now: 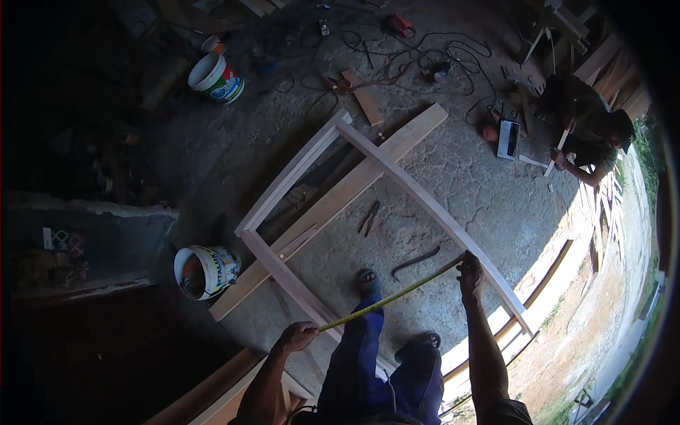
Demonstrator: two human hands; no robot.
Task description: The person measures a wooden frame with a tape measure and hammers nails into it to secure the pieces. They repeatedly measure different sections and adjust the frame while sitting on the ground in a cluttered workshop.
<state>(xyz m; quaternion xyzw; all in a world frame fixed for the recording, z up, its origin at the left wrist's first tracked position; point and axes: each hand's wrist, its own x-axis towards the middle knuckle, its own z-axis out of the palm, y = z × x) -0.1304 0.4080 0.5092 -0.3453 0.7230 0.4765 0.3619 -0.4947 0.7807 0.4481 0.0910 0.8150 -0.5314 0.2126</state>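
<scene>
- Clock is read off view ctr; floor carries the lot.
- Your L hand, approx 6–7 o'clock: fingers pinch one end of the yellow tape measure, nr the frame's L rail.
- Your R hand, 4 o'clock: fingers grip the tape's other end, by the R rail; can't tell if they touch wood.
- Tape is at 5 o'clock, pulled straight btwn both hands, passing over your L leg.
- Wooden frame: two long rails + a crosspiece toward 11, lying across a wide plank that runs approx 8 to 1–2 o'clock.
- Pliers nr ctr, btwn the rails; dark curved bar at 4, just beyond the tape.
- Buckets: one at 8, beside plank; another btwn 10 & 11.
- Co-worker at 2–3, w/ a pale strip in hand.
- Cables at 1.
</scene>
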